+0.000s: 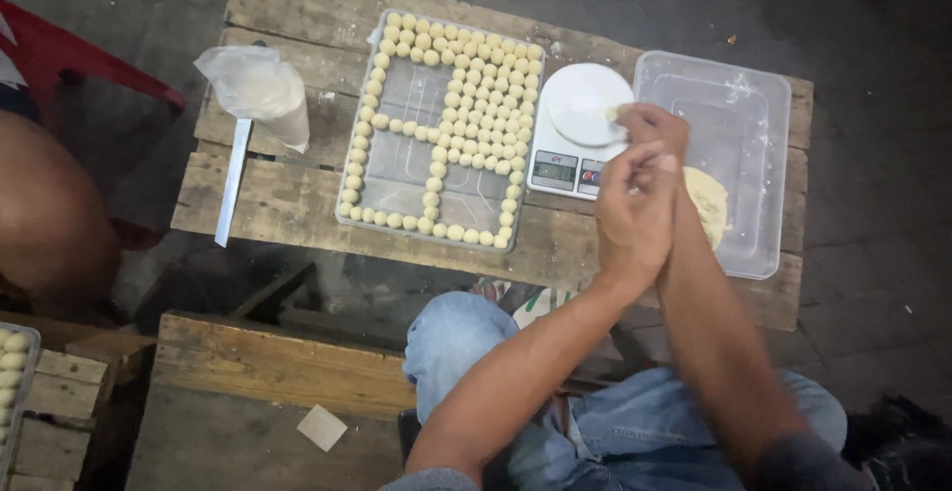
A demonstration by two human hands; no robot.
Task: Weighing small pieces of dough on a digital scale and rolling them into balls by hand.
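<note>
Wooden pallet table (278, 203) crowded edge to edge (tray (397, 169), scale (580, 134), tub (739, 144)); right hand (656, 132) pinches a dough bit (613, 112) over the scale, left hand (635, 215) cupped just beneath it.

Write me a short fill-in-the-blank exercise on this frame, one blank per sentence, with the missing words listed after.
1. The tray of small dough balls lies to the ____ of the white kitchen scale.
2. The lump of dough lies inside a clear plastic ____.
3. Both hands, the left hand and the right hand, are raised in front of the ____.
4. The table is made of ____ planks.

Missing words: left; container; scale; wooden
</note>
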